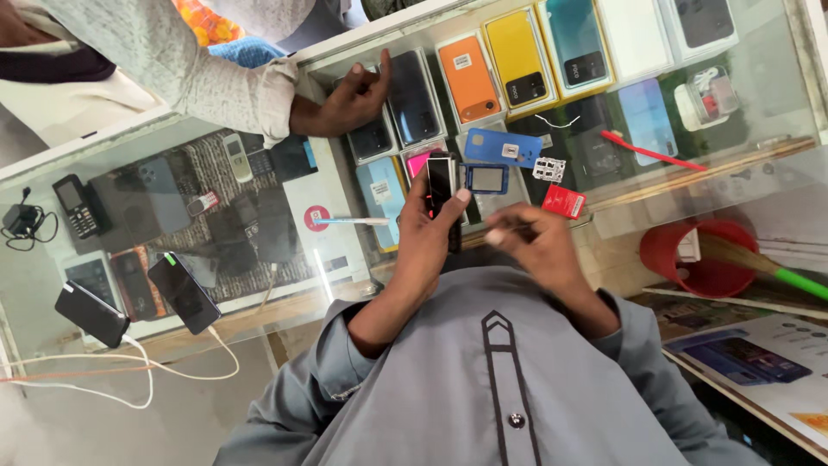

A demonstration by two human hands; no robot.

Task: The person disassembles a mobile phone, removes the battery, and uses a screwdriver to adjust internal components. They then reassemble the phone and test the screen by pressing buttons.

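Right now the work sits in mid-handling: the black phone is off the table and up in the person's left hand, near the middle of the view, just above the grey shirt. Judging by what lies around it, small parts are already laid out. A blue card and a small blue frame lie on the glass just beyond the phone, and a red packet lies to their right. Nothing shows the phone put back together or set down, so the handling looks unfinished.

The left grip is closed around the phone, fingers wrapped along its side and the thumb pressed near its top edge. The right hand is just beside it, its fingers pinched together on something small and pale. It is too small to tell what that is, or whether it touches the phone.

At the far left, another person's hand rests flat on the glass, over boxed phones in the case below. An orange box and a yellow box lie farther right under the glass. A red toothbrush lies on the table to the right. A red bucket stands near on the right. Two dark phones lie on cables at the near left.
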